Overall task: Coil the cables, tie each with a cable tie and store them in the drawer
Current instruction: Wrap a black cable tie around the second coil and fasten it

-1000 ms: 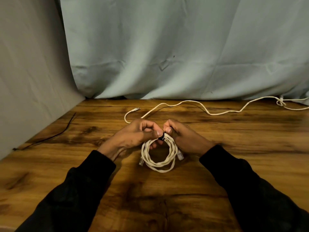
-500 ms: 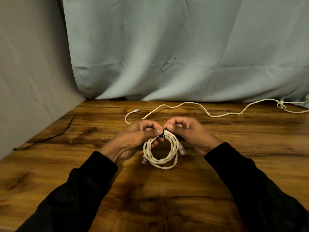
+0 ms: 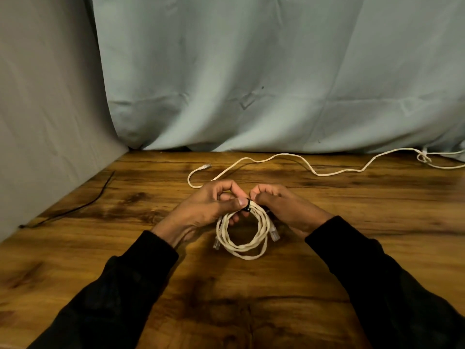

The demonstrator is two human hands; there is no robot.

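A white cable wound into a small coil (image 3: 245,244) lies on the wooden table (image 3: 251,298) between my hands. A black cable tie (image 3: 247,205) wraps the coil's top. My left hand (image 3: 201,210) pinches the coil beside the tie with thumb and fingers. My right hand (image 3: 286,210) grips the tie and coil from the other side. Two clear plugs stick out at the coil's left and right. A second white cable (image 3: 314,170) lies loose across the back of the table, its plug end at the left.
A loose black cable tie (image 3: 83,206) lies at the table's left, near the grey wall. A pale blue cloth (image 3: 251,84) hangs behind the table. No drawer is in view.
My hands and the coil stayed in the same spot. The fingers of both hands shifted slightly around the black tie on top of the coil.
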